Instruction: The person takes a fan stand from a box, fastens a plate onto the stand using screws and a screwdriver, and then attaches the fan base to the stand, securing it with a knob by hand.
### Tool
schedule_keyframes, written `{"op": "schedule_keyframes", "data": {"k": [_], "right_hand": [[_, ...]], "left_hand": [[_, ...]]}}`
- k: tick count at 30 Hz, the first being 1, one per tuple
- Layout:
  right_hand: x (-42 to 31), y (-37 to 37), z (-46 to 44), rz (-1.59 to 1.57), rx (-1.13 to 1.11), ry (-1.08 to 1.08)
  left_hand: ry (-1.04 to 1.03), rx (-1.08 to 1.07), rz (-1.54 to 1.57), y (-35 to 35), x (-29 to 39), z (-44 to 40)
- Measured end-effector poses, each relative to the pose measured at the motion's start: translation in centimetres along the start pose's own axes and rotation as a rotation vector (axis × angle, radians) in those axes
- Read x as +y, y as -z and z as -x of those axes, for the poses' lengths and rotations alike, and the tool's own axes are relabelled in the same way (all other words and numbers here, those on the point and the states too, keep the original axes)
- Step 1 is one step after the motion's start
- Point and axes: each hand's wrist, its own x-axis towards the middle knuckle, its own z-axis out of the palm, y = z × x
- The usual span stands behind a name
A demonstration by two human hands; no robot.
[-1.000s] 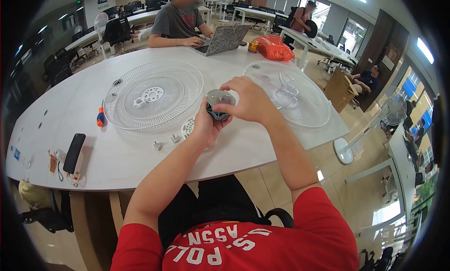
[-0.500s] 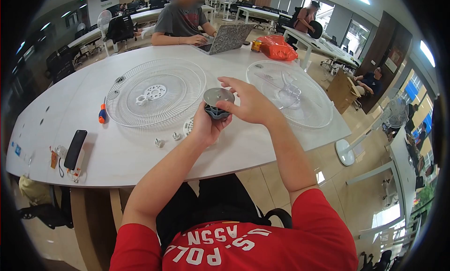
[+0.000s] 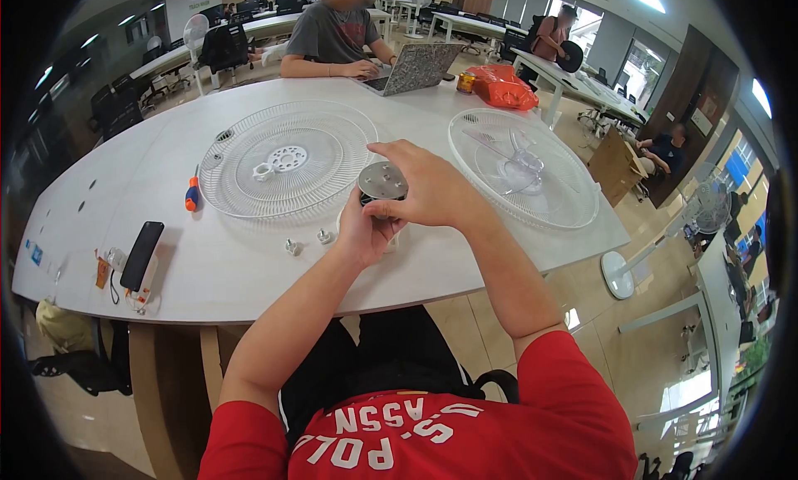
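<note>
A round part with a flat metal disc [image 3: 381,179] on top, with holes or small studs in it, is held above the table. My left hand [image 3: 366,231] is closed around its dark lower body from below. From the right, my right hand [image 3: 436,185] curves around the disc, its thumb against the near edge and its fingers at the far side. Beneath the hands, a white piece is mostly hidden. Two small metal-and-white fittings [image 3: 324,236] [image 3: 292,246] lie left of my left wrist.
A white wire fan guard [image 3: 291,160] lies left on the table [image 3: 241,280]; a second guard [image 3: 528,168] lies right. An orange-blue screwdriver [image 3: 192,194] and a black-topped device [image 3: 143,256] are at left. Across sits a person with a laptop [image 3: 411,68], beside a red bag [image 3: 501,87].
My right hand has closed in around the disc, its thumb moving from the disc's top to its near edge. The disc has tilted and turned, showing its studs or holes. The view has shifted slightly.
</note>
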Motion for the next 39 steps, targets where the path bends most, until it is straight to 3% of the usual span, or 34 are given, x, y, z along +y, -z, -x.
{"op": "schedule_keyframes", "data": {"k": [12,15,21,24,26,27,29,32,39], "right_hand": [[0.3,-0.4,-1.0,-0.114,-0.04,-0.005],[0.7,0.4,-1.1,-0.173,0.082,0.103],[0.7,3.0,-0.3,-0.291,0.14,-0.049],[2.7,3.1,1.4,-0.268,0.166,-0.082],[4.4,3.1,3.3,-0.193,0.236,-0.174],[5.3,2.8,4.4,-0.194,0.238,-0.182],[6.9,1.9,6.8,-0.251,0.172,-0.277],[7.7,0.7,9.7,-0.176,0.09,-0.266],[9.4,-0.7,12.6,-0.24,0.056,-0.303]], "left_hand": [[0.012,0.016,-0.036,0.7,-0.5,-0.6],[0.072,-0.038,0.009,0.9,-0.3,-0.8],[0.054,-0.055,0.033,0.1,-0.6,-0.6],[-0.049,-0.118,0.023,0.4,-1.3,-0.9],[-0.252,-0.034,-0.136,0.8,-2.2,-1.3],[-0.243,-0.035,-0.138,0.5,-2.2,-0.8],[-0.394,-0.027,-0.544,-0.6,-1.9,0.4],[-0.229,-0.098,-0.758,-0.6,-1.8,0.2],[-0.121,-0.056,-0.866,-1.9,-2.8,-1.2]]}}
